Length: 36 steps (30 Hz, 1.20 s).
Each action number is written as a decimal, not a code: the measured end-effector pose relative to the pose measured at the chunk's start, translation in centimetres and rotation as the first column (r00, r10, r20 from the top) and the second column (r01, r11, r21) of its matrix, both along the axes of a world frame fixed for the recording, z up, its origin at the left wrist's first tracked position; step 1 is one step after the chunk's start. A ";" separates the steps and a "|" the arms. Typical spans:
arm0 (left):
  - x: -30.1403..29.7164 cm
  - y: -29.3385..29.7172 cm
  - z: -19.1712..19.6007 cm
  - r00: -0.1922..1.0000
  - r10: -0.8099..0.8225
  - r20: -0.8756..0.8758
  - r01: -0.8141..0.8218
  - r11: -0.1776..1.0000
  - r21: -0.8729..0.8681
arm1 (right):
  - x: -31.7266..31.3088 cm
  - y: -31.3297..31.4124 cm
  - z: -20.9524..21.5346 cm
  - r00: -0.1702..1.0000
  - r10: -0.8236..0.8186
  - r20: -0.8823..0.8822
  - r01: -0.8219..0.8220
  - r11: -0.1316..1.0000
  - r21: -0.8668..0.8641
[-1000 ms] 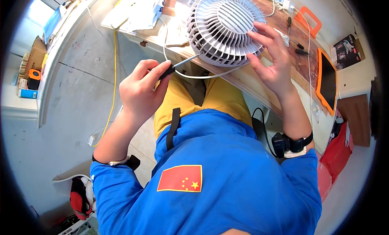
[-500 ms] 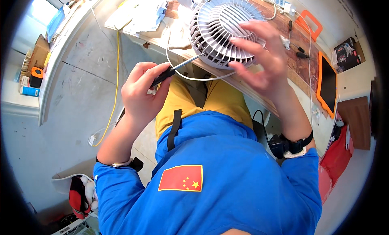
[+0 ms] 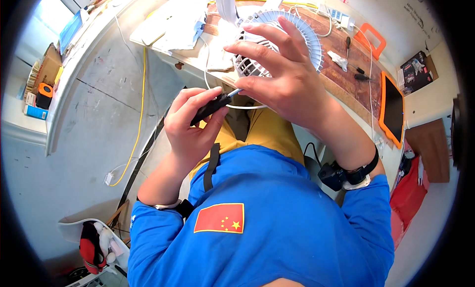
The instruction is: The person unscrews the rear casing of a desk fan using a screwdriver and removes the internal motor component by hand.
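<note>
My left hand (image 3: 190,121) is closed around the black handle of a screwdriver (image 3: 210,109), in front of the table's near edge. The screwdriver's metal shaft points up and right, and its tip is hidden behind my right thumb. My right hand (image 3: 282,74) has its fingers apart and curved, with nothing seen in them. It hovers before a grey-white fan (image 3: 312,42) with a ribbed round grille and covers much of it. Whether the fingers touch the grille I cannot tell. A white cable (image 3: 247,107) loops below the fan, past the screwdriver.
On the wooden table (image 3: 354,84) lie several screwdrivers, one of them upright in view (image 3: 348,45), and a crumpled white wrapper (image 3: 338,61). An orange-framed tablet (image 3: 393,109) rests at the right edge. A power strip (image 3: 341,19) sits at the back. A yellow cable (image 3: 142,114) hangs at left.
My right hand has moved left and down across the fan, its thumb now beside the screwdriver's shaft. My left hand has shifted right and down with the screwdriver, whose tip was at the grille's edge.
</note>
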<state>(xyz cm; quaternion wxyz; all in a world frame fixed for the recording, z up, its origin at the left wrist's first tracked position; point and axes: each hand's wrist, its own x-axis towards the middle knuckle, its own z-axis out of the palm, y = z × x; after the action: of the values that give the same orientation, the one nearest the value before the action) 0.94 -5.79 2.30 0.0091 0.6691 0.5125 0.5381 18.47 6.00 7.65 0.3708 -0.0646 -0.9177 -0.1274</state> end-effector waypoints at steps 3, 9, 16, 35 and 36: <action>0.2 -0.3 -1.3 0.883 -0.125 0.453 0.183 0.979 -0.085 | 0.1 0.0 0.2 1.000 0.001 -0.027 -0.002 1.000 -0.025; 1.8 1.5 -4.4 0.073 -0.375 0.924 0.567 0.778 0.271 | -0.1 0.2 0.0 0.997 0.001 -0.083 -0.008 0.997 -0.081; 2.4 2.6 -3.6 0.137 -0.447 0.884 0.521 0.792 0.320 | 0.2 0.8 -0.7 0.991 -0.058 -0.119 0.047 0.994 -0.099; -0.8 1.8 -0.5 0.926 -0.191 0.326 0.205 0.979 -0.009 | 7.1 6.8 -7.8 0.908 -0.150 -0.391 -0.031 0.908 -0.418; -0.7 1.9 -0.3 0.928 -0.183 0.325 0.197 0.980 -0.011 | 7.1 7.0 -8.2 0.908 -0.135 -0.397 -0.043 0.911 -0.409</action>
<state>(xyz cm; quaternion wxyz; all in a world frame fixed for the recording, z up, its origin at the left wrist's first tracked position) 0.28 -3.85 2.02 0.1592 0.6183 0.4486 0.6254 25.56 13.00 -0.53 0.5330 -0.1884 -0.8215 0.0752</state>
